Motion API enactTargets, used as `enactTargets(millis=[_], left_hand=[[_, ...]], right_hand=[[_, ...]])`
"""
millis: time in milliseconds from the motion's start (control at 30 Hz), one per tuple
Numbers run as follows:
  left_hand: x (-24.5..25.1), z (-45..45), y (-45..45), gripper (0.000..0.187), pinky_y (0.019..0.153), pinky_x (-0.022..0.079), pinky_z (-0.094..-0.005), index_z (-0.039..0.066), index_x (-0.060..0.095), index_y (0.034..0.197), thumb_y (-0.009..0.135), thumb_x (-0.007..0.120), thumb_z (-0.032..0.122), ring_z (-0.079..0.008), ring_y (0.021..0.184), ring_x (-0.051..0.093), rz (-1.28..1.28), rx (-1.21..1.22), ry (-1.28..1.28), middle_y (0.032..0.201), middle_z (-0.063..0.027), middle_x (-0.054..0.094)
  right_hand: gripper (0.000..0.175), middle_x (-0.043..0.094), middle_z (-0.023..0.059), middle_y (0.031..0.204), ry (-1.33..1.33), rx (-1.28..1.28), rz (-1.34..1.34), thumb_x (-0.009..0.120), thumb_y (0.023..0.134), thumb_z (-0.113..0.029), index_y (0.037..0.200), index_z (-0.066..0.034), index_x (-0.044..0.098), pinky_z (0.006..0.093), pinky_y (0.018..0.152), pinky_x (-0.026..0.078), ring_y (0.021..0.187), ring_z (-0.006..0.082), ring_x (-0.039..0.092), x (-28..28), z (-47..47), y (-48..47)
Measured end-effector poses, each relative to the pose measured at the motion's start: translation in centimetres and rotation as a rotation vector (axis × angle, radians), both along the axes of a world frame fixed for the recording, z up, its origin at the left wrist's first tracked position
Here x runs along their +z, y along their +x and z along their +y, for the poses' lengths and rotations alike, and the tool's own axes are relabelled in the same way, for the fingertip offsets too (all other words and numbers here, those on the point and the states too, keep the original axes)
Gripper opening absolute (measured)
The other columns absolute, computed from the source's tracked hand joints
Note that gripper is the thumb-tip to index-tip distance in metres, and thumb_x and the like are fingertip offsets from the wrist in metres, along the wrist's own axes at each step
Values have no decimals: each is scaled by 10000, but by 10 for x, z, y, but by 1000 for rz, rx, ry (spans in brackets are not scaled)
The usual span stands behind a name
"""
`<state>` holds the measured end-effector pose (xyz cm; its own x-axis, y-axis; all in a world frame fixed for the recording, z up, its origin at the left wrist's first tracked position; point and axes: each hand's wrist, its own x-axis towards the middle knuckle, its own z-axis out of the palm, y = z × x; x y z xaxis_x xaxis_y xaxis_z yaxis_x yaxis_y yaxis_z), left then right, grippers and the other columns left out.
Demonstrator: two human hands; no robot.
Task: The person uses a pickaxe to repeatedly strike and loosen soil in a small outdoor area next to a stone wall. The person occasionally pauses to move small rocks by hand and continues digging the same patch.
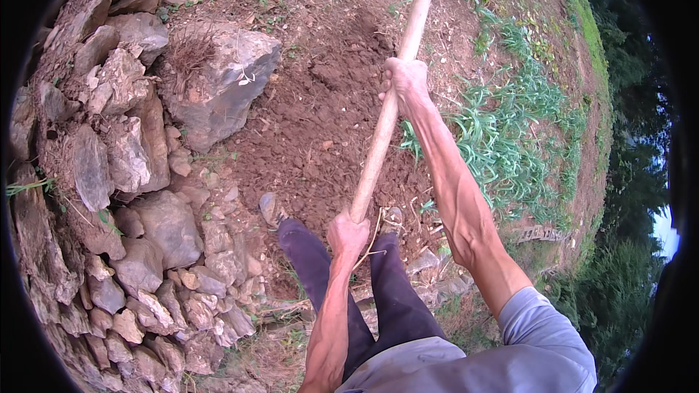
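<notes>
A thick pale wooden tool handle (pixel 382 134) slants across the middle of the view, and its far end runs out past the top edge, so the tool's head is hidden. My left hand (pixel 348 234) is closed around the handle's near end, low in front of my legs. Farther up, my right hand (pixel 405 79) grips the same handle with the arm stretched out. Beneath the handle lies loose, broken brown soil (pixel 317 136). My two shoes stand at the near edge of this soil.
A large grey boulder (pixel 224 82) sits left of the soil. Beyond it rises a dry-stone wall of stacked rocks (pixel 169 229). Leafy green plants (pixel 508 136) grow in rows on the right. Dry stalks (pixel 374 240) lie by my feet. Dark trees stand at far right.
</notes>
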<state>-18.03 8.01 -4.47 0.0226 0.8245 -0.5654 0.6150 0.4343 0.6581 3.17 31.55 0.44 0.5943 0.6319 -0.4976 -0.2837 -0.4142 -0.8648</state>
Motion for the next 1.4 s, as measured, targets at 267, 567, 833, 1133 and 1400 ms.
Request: enactTargets(millis=[267,567,833,1133,1400], left_hand=[[83,-179,-127,307,710,539,-509,-24,677,849,689,708,236,-440,772,681,277,-45,-409,773,-260,680],[115,-253,-112,266,620,535,-528,9,602,823,697,702,222,-429,625,662,634,-288,-254,662,-240,647],[112,-248,-117,248,605,525,-542,16,610,809,691,713,209,-448,613,648,521,-183,-162,645,-248,635],[67,-98,-81,258,671,524,-499,-3,649,842,670,699,183,-452,724,662,248,-93,14,729,-252,660],[153,-217,-160,231,622,519,-527,8,612,802,662,691,174,-426,629,652,649,-112,-170,654,-234,633]], right_hand=[[129,526,46,542,-545,67,265,601,822,-43,700,-17,572,355,316,458,396,172,517,-110,-189,-148],[151,482,-6,557,-457,-82,580,580,832,-88,693,-99,524,334,391,453,422,131,477,-77,-274,-125],[143,500,-2,560,-343,-22,492,578,834,-80,698,-78,535,304,384,462,427,110,485,-14,-248,-115],[149,525,38,522,-250,-47,71,599,797,-88,690,12,574,302,328,463,387,139,519,-14,-99,-78],[151,490,10,535,-444,-22,674,624,796,-104,666,-77,553,352,368,440,399,145,488,-68,-231,-194]])
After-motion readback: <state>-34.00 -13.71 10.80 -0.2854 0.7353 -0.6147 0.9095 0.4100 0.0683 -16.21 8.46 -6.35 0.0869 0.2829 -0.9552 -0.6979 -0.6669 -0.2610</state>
